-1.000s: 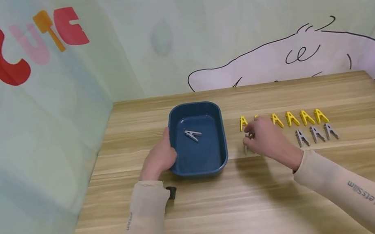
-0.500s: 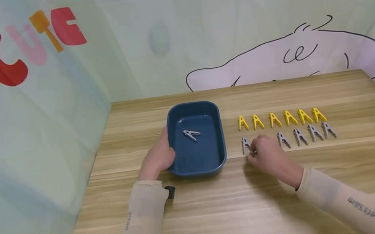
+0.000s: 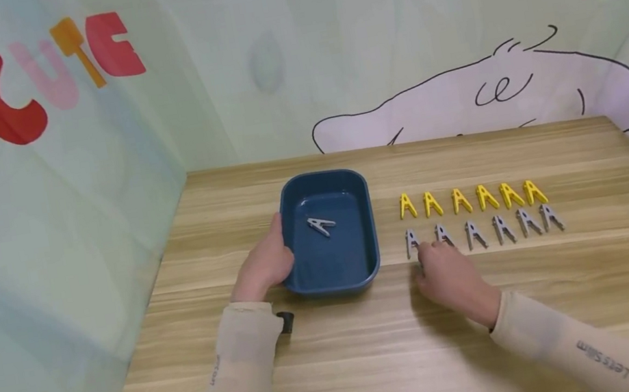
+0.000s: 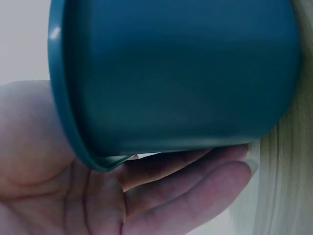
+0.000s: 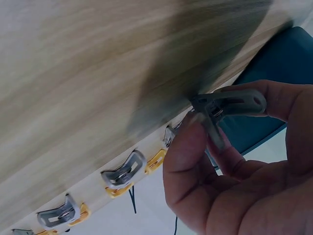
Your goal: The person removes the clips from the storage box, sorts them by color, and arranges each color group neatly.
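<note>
A dark blue tray (image 3: 370, 228) sits on the wooden table with one grey clip (image 3: 322, 225) inside. My left hand (image 3: 266, 263) lies against the tray's left wall (image 4: 186, 78), fingers (image 4: 195, 186) nearly straight under the rim. To the tray's right are a row of several yellow clips (image 3: 461, 200) and, in front of it, a row of several grey clips (image 3: 503, 228). My right hand (image 3: 423, 268) hovers just in front of the left end of the grey row. In the right wrist view it pinches a grey clip (image 5: 230, 104) between thumb and fingers (image 5: 190, 161).
The table (image 3: 380, 365) is walled in by pale printed fabric at the back and on both sides. A small black object (image 3: 288, 322) shows at my left wrist. Bare wood lies between my arms and to the right of the clip rows.
My right hand has drawn back from the yellow row towards the table's near edge with the grey clip in it, uncovering more of the grey row. The left hand and tray stay put.
</note>
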